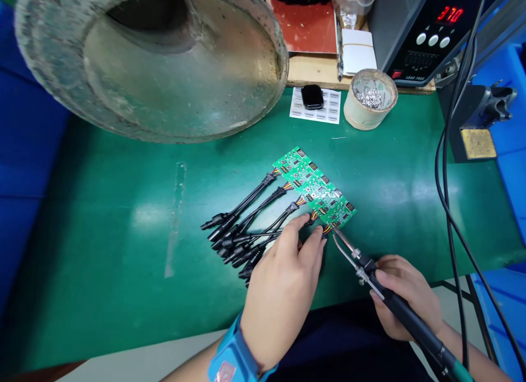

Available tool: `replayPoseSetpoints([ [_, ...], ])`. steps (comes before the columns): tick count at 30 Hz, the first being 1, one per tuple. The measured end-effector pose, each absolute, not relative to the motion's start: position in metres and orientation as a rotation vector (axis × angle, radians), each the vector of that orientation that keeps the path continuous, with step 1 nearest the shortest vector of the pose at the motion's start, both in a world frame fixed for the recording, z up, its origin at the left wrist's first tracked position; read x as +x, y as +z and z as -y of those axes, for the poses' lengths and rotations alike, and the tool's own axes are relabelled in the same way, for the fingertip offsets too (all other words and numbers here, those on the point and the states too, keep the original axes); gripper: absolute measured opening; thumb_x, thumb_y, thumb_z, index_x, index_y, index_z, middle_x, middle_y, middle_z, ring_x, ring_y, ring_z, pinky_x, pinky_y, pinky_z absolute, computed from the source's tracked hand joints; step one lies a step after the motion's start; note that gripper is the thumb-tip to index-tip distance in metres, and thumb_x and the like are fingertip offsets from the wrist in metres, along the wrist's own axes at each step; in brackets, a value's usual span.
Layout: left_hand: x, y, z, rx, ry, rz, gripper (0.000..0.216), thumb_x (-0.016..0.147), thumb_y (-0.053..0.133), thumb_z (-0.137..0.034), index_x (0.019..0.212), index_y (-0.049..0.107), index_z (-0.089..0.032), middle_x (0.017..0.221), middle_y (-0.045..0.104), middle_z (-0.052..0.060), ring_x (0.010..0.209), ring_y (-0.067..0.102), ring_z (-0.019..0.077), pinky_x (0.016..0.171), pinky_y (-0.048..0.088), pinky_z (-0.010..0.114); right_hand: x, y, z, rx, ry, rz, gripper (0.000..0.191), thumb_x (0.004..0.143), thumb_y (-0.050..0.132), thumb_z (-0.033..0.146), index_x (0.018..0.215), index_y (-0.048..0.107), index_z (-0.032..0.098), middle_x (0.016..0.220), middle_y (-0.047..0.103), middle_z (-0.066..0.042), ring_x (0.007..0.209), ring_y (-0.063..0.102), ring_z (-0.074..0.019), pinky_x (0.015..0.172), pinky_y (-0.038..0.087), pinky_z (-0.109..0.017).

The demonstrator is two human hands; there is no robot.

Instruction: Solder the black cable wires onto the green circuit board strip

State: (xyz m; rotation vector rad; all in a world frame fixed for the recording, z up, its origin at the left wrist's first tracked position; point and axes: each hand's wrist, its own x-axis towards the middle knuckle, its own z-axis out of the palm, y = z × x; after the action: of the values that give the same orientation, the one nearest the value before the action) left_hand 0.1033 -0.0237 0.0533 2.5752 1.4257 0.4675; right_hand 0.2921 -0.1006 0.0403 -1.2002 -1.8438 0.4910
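Observation:
A panel of green circuit boards (pixel 314 187) lies slantwise on the green mat, with small two-digit displays along its far edge. Black cables (pixel 255 201) with red and yellow wire ends run from its near edge toward the left. My left hand (pixel 287 267), a blue band on its wrist, is closed with fingertips at the wires by the panel's lower right corner; the fingers hide what they pinch. Wrapped around a soldering iron (pixel 394 300) with a thin metal feed tube is my right hand (pixel 406 294). The iron's tip meets or nearly meets the board at that corner.
A large fume duct mouth (pixel 184 86) overhangs the upper left. Behind the panel are a label sheet (pixel 329 116) with a dark watch-like thing (pixel 312 97) and a tub of solder bits (pixel 370 100). A soldering station (pixel 427 36), iron stand (pixel 468 124) and hanging black cords (pixel 446 152) occupy the right.

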Motion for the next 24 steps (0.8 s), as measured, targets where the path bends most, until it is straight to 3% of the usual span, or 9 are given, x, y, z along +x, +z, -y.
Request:
replayPoseSetpoints([
  [8,0.103,0.0545,0.0208,2.618,0.439,-1.413,0.021,0.089,0.049,-0.019,0.105,0.062,-0.012,0.11,0.059,0.014,0.077,0.067,0.0228,0.062,0.057,0.035,0.288,0.0437,0.0953,-1.225,0.494,1.892,0.05,0.077,0.05,0.004,0.126,0.044,0.016,0.076,0.062,-0.005,0.063,0.06,-0.0174,0.065,0.056,-0.038],
  [24,0.1045,0.0579,0.0201,2.614,0.455,-1.418,0.021,0.089,0.05,-0.02,0.102,0.063,-0.01,0.107,0.06,0.014,0.077,0.066,0.023,0.064,0.058,0.036,0.2862,0.0433,0.0951,-1.199,0.465,1.889,0.051,0.076,0.05,0.001,0.126,0.045,0.012,0.078,0.061,-0.007,0.068,0.059,-0.0182,0.064,0.056,-0.038],
])
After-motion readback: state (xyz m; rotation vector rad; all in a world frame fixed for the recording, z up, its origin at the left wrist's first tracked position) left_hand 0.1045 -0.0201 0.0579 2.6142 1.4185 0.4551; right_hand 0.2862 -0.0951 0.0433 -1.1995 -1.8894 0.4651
